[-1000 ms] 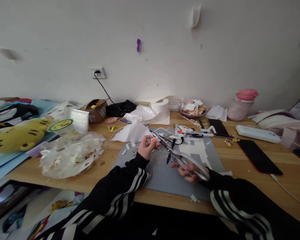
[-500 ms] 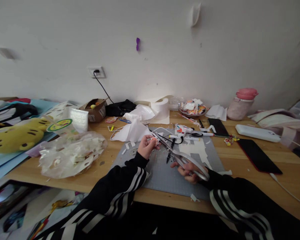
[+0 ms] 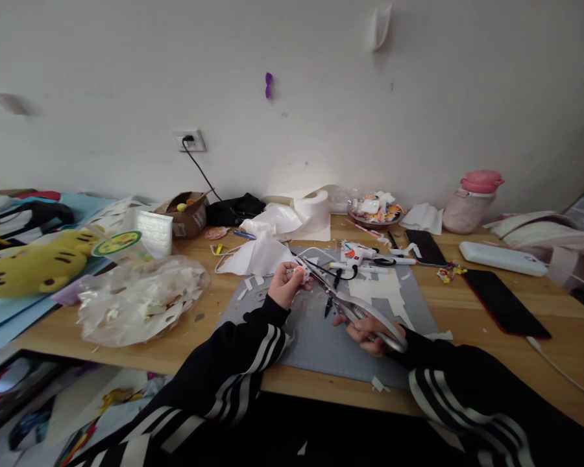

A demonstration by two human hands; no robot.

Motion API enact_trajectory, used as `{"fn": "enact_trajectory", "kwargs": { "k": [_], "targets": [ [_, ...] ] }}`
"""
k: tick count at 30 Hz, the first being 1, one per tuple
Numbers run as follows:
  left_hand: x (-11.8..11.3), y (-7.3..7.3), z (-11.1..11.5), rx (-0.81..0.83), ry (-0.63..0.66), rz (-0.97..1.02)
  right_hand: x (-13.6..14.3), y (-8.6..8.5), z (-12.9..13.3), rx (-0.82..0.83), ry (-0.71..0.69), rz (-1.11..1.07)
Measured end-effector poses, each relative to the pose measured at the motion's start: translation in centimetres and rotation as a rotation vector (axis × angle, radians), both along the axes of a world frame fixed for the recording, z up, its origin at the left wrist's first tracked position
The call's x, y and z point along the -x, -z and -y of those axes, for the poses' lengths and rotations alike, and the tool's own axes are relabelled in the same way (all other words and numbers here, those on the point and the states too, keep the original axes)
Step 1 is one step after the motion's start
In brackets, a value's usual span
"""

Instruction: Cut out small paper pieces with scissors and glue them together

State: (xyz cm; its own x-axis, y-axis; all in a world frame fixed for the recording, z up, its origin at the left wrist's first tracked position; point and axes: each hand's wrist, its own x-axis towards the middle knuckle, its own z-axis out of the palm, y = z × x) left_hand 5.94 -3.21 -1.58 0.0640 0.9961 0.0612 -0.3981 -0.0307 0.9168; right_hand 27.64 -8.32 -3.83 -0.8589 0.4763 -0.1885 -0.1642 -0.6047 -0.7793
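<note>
A left hand [image 3: 283, 287], fingers drawn into a tight pinch, holds a small orange-and-white piece [image 3: 299, 274] above the left part of a grey cutting mat [image 3: 321, 360], while a right hand [image 3: 361, 331] grips the handles of large grey scissors [image 3: 341, 298] over the mat's middle. The blades point up and left to the piece and appear to meet its edge, placing it, by all appearances, at the point of cutting; how wide they stand open cannot be told.

Beneath the scissors, a black pen [image 3: 329, 306] lies on the mat, with cut white paper [image 3: 394, 292] on its right side and small slivers on its left. A white glue gun [image 3: 363, 255] rests at the mat's far edge; a loose scrap [image 3: 377, 384] lies at its near edge.

Left of the mat sit a clear plastic bag [image 3: 126, 318] holding offcuts, a lidded cup [image 3: 117, 244] and a yellow plush toy [image 3: 24, 263]. Beyond the mat stand a white roll [image 3: 314, 214] and a heaped bowl [image 3: 382, 224]. To its right are two dark phones [image 3: 425, 250] [image 3: 506, 305], a white power bank [image 3: 501, 258] and a pink-lidded bottle [image 3: 467, 214].
</note>
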Motion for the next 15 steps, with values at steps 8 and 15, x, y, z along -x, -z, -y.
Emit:
{"fn": "enact_trajectory", "kwargs": {
  "k": [8, 15],
  "targets": [
    [-0.13, -0.56, 0.10, 0.042, -0.028, 0.016, 0.05, 0.45, -0.09, 0.008, 0.001, 0.000],
    [-0.03, -0.54, 0.11, 0.026, -0.030, 0.024, 0.07, -0.24, 0.13, 0.022, 0.016, 0.053]
  ]
}}
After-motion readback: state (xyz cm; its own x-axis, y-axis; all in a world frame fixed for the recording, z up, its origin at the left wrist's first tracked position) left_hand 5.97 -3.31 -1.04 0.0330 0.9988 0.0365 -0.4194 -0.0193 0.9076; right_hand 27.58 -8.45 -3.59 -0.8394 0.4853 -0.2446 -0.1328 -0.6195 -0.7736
